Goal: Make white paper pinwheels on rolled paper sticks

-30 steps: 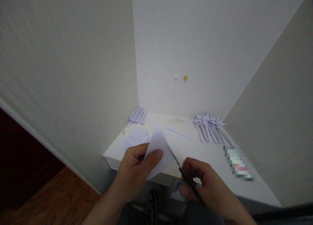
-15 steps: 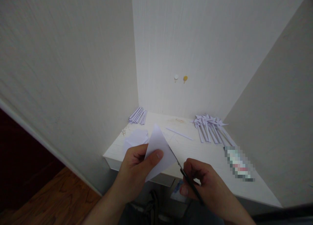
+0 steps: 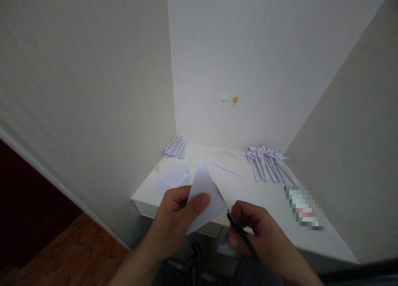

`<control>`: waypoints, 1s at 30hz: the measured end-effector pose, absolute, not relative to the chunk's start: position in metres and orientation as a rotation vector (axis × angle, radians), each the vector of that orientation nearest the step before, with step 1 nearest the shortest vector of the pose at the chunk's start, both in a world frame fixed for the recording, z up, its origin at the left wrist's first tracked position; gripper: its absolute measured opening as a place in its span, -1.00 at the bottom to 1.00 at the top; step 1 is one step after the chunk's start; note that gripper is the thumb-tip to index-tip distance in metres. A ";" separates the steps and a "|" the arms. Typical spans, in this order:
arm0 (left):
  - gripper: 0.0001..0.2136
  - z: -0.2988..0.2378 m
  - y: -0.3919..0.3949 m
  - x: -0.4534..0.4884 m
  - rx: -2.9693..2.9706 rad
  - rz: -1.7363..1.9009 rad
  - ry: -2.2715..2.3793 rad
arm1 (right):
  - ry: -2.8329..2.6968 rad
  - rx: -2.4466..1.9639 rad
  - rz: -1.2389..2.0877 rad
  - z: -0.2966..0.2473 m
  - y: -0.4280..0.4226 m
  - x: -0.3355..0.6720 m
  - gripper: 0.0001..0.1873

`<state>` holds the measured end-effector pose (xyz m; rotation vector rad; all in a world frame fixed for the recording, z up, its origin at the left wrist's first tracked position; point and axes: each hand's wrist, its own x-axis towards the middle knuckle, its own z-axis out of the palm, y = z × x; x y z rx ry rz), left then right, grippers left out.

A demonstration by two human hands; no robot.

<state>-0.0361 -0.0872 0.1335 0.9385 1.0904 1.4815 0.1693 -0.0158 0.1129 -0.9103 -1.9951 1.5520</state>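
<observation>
My left hand (image 3: 175, 217) pinches a folded white paper triangle (image 3: 207, 186), thumb on its front face, held up over the near edge of the white table (image 3: 258, 194). My right hand (image 3: 259, 232) is closed around dark-handled scissors (image 3: 239, 232), whose blades meet the triangle's right edge. Both hands hover just in front of the table.
On the table lie a stack of white paper squares (image 3: 174, 176), a bundle of folded strips (image 3: 175, 147) at the back left, a single strip (image 3: 226, 169), a pile of paper pinwheels (image 3: 269, 161) at the back right, and a blurred-out object (image 3: 303, 207). Walls enclose three sides.
The paper triangle and my left hand have shifted slightly right and down. The scissors have closed further along the paper's edge.
</observation>
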 end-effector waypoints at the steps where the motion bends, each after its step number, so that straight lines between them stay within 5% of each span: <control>1: -0.68 0.133 -0.087 -0.036 0.941 1.474 1.087 | -1.993 -0.902 1.556 0.113 -0.015 0.169 -0.66; 30: -0.53 0.132 -0.079 -0.032 0.944 1.647 1.223 | -1.973 -0.956 1.576 0.111 -0.018 0.163 -0.72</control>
